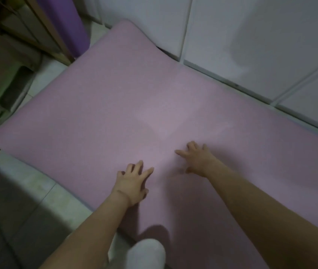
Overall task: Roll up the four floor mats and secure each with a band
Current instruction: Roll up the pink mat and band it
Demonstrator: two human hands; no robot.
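Now pink mat [115,105] lies flat, unrolled, on floor [28,191]. L hand [133,183] & R hand [197,160] rest on mat's near part, fingers spread, gripping nothing. Purple roll [67,22] stands beyond mat's far corner.

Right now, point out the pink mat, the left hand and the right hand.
pink mat [115,105]: head view, bare middle of its flat top surface.
left hand [133,183]: head view, back of the hand, fingers spread on the mat.
right hand [198,159]: head view, back of the hand, fingers spread on the mat.

Two mats [115,98] [68,22] — two hands [133,184] [198,159]
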